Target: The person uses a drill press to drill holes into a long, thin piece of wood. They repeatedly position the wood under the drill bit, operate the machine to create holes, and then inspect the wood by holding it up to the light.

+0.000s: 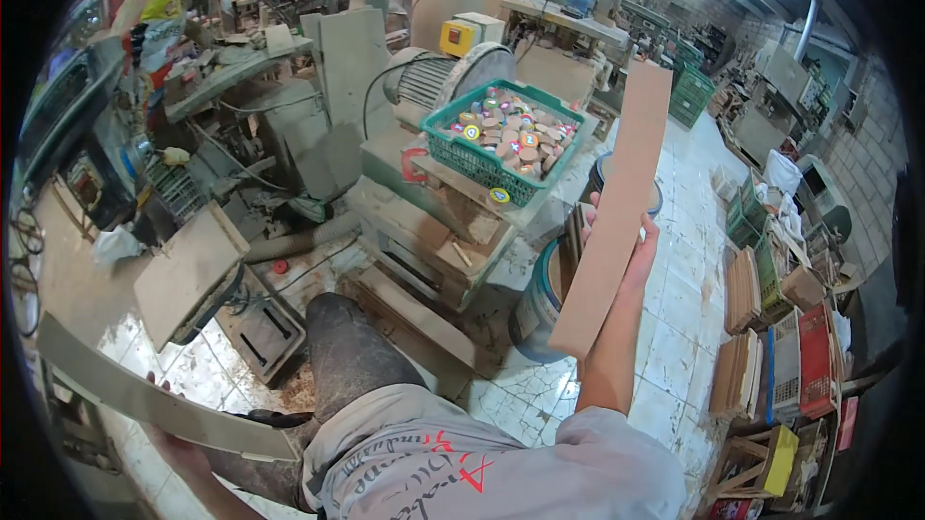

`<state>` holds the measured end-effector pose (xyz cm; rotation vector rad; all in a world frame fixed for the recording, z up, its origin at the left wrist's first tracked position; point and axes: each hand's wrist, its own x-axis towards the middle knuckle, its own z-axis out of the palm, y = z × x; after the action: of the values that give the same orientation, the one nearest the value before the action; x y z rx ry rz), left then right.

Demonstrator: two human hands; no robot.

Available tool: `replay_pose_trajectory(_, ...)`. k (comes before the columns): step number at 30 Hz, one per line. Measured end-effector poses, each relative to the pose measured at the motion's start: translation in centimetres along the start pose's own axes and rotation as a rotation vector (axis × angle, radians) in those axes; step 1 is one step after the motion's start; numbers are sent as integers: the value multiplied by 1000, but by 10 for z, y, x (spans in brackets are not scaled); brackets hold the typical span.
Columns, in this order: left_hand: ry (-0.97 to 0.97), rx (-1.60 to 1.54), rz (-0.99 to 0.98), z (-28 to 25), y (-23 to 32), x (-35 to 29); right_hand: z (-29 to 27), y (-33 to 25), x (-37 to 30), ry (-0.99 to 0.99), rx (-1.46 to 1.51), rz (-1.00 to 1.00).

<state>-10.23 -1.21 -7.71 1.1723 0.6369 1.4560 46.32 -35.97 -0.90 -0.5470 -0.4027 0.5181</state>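
Observation:
My right hand (pixel 646 252) is raised at the right and closed round a long, flat brown wooden board (pixel 624 163). The board tilts upward, its wide face towards me, and covers part of the fingers. At the lower left, my left hand (pixel 181 448) grips a second long board (pixel 159 395), pale grey-brown and curved in this view. Fingertips show above its upper edge. Below the right-hand board stands a bucket (pixel 532 322) with strips of wood upright in it.
A green plastic basket (pixel 472 161) full of small round wooden pieces rests on a machine bench, beside a motor (pixel 421 81) with a disc. A low wooden beam (pixel 424 322) lies near my leg. Stacked boards (pixel 740 293) and crates line the right wall.

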Motion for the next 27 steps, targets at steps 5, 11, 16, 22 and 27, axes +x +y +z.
replay_pose_trajectory(5,107,41,119,17,9,5,46,62,12,-256,122,176)
replay_pose_trajectory(11,43,-288,-50,85,14,19,114,160,12,-505,104,355)
replay_pose_trajectory(16,-172,-338,37,118,24,40,192,227,-12,-502,-71,263)
replay_pose_trajectory(22,-123,-310,18,135,40,45,292,288,-51,-780,-203,21)
replay_pose_trajectory(27,-91,-374,77,146,36,51,330,321,-63,-826,-402,-129)
